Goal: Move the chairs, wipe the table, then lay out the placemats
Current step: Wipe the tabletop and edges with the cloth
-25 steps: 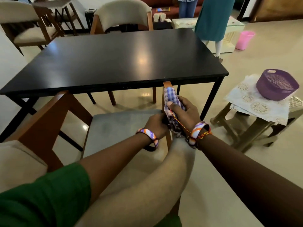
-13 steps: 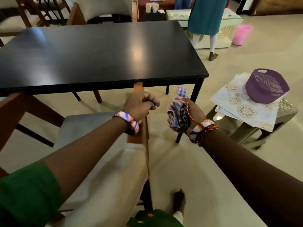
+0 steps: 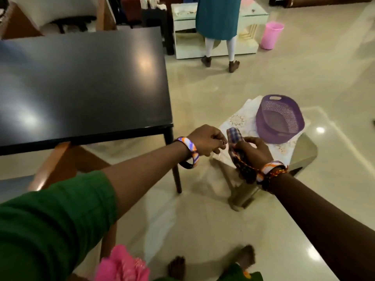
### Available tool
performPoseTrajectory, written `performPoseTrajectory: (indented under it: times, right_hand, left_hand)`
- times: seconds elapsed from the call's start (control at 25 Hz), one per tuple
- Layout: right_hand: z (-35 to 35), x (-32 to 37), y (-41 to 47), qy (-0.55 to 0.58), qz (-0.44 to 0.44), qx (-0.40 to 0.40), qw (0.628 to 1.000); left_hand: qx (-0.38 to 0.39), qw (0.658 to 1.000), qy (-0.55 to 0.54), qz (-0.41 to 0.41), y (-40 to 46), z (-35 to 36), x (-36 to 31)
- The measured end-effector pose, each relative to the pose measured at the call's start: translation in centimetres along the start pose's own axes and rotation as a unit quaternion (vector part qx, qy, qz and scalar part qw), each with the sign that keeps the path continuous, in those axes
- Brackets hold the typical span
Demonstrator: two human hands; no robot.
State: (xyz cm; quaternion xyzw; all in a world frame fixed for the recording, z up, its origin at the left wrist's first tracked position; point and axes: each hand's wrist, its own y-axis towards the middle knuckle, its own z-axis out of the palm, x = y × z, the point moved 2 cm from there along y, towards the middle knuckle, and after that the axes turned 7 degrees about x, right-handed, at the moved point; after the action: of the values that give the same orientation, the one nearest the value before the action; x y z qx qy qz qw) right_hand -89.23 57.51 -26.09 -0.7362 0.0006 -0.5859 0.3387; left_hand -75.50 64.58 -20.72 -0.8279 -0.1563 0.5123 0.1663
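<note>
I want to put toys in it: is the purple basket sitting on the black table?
No, the purple plastic basket sits on patterned white mats on a small stool, beside the glossy black table.
</note>
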Motion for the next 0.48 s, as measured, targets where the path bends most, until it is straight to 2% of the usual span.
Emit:
performPoseTrajectory:
  times: [0.16, 0.32, 0.4, 0.48]
  right_hand:
    - [-10.1, 1.6, 10.0, -0.046, -0.043, -0.043, 0.997]
    - [-17.6, 3.2, 18.1, -0.089, -0.052, -0.032, 0.994]
    - [-20.9, 4.1, 21.5, -0.114, -0.066, -0.033, 0.991]
    - [-23.3, 4.6, 24.9, -0.162, -0.069, -0.036, 0.984]
  left_hand:
    - [0.028, 0.999, 0.007, -0.036, 10.6, 3.0, -4.7]
    - [0.017, 0.988, -0.023, -0.151, 19.3, 5.0, -4.9]
    - [-0.031, 0.971, -0.103, -0.211, 22.5, 6.4, -3.9]
    - [-0.125, 0.922, -0.244, -0.275, 24.6, 7.8, -2.2]
